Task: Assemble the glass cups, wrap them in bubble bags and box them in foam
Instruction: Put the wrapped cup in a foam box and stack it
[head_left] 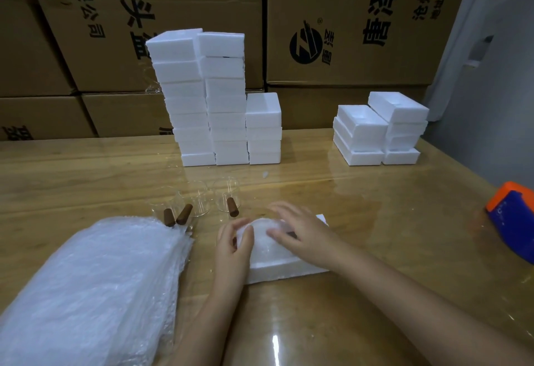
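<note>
On the table (375, 221), the foam box (277, 271) lies long side left to right. Inside sits the wrapped cup (263, 235). The left hand (232, 250) pinches its end, fingers curled; the right hand (297, 231) presses on top, fingers flat. Behind the box, three glass cups (196, 198) point handles at the person.

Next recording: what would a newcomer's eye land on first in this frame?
Front centre, the left hand grips and the right hand presses a bubble-wrapped cup into a foam tray on the wooden table. Behind, tall stacks of white foam boxes rise against cardboard cartons, three bare glass cups before them. A heap of bubble bags fills the lower left.
</note>
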The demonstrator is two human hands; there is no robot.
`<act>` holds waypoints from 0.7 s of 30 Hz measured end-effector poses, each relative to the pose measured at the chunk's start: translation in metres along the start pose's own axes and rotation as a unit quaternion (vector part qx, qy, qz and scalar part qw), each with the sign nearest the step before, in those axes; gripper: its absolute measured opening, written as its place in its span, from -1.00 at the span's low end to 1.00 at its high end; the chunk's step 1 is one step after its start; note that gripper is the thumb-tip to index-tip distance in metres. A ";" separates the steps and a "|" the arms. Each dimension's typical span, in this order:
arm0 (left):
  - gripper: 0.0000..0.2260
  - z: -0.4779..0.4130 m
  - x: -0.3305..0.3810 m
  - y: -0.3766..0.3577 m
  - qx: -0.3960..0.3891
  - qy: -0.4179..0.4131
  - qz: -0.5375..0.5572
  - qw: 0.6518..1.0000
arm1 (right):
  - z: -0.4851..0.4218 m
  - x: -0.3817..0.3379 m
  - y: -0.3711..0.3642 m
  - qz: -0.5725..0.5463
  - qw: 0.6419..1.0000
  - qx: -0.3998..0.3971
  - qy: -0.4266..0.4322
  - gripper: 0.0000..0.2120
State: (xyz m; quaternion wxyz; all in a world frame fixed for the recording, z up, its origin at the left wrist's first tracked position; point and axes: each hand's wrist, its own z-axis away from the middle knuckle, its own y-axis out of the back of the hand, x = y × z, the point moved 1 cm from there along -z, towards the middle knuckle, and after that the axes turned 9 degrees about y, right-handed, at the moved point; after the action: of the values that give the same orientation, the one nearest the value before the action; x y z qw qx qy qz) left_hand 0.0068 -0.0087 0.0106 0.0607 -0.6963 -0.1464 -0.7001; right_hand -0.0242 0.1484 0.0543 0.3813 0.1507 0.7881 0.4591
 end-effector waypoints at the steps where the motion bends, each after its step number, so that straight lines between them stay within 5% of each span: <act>1: -0.85 0.000 0.000 0.000 -0.001 0.003 0.007 1.000 | 0.002 -0.001 -0.004 -0.018 0.999 -0.037 -0.006 -0.52; 6: -0.85 -0.001 -0.003 0.002 -0.022 0.037 0.055 0.998 | 0.003 0.002 -0.013 -0.032 0.994 -0.094 -0.048 -0.46; 14: -0.75 -0.005 -0.007 0.000 -0.071 0.009 0.024 0.997 | 0.006 0.000 -0.016 0.118 0.987 -0.095 0.047 -0.46; 18: -0.69 -0.006 -0.009 0.000 -0.057 0.000 0.001 0.998 | 0.000 0.012 0.004 -0.056 0.990 -0.126 0.011 -0.44; 21: -0.68 -0.005 -0.012 0.000 -0.049 0.008 -0.013 0.999 | -0.018 0.054 0.051 -0.075 0.997 -0.013 -0.031 -0.54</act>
State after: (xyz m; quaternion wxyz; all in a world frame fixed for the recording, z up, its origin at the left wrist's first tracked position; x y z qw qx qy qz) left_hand 0.0027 -0.0111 -0.0010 0.0188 -0.6910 -0.1206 -0.7124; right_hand -0.0788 0.1964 0.0773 0.4410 0.1001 0.7788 0.4347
